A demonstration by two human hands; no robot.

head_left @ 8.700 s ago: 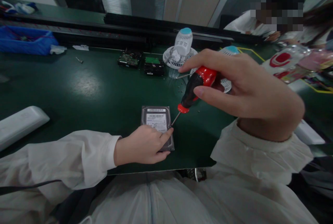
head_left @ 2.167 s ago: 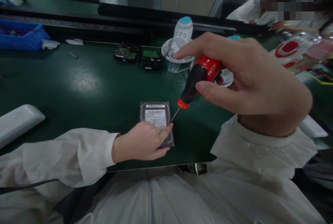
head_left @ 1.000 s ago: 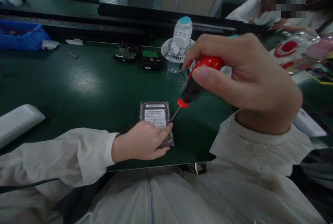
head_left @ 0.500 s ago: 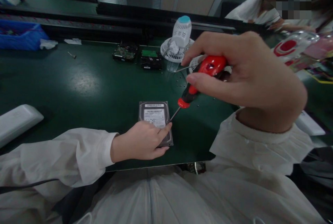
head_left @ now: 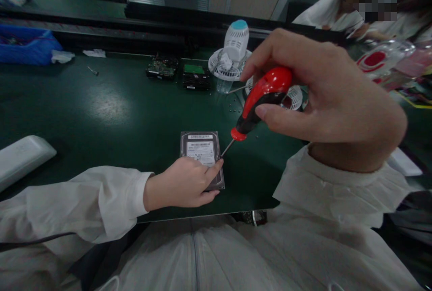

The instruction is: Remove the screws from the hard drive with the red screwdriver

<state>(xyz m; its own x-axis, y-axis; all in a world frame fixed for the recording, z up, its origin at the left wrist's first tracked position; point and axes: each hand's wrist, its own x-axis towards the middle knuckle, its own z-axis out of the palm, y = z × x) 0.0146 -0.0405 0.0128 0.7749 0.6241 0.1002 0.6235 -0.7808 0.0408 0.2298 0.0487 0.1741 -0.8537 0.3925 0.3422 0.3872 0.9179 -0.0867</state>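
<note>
Left hand (head_left: 185, 183), partly spread, steadies hard drive (head_left: 200, 147); right hand (head_left: 332, 90) pinches screwdriver (head_left: 258, 95) (turning step, seemingly); next move needs steady pressure.

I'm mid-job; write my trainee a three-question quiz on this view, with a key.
1. Which hand grips the red-and-black-handled screwdriver?
2. True or false: the bare left hand lies on the dark grey rectangular hard drive with a white label.
3. Where in the picture is the blue plastic bin? A) upper left B) bottom centre C) upper right

Key: 1. The bare right hand. 2. True. 3. A.
</note>
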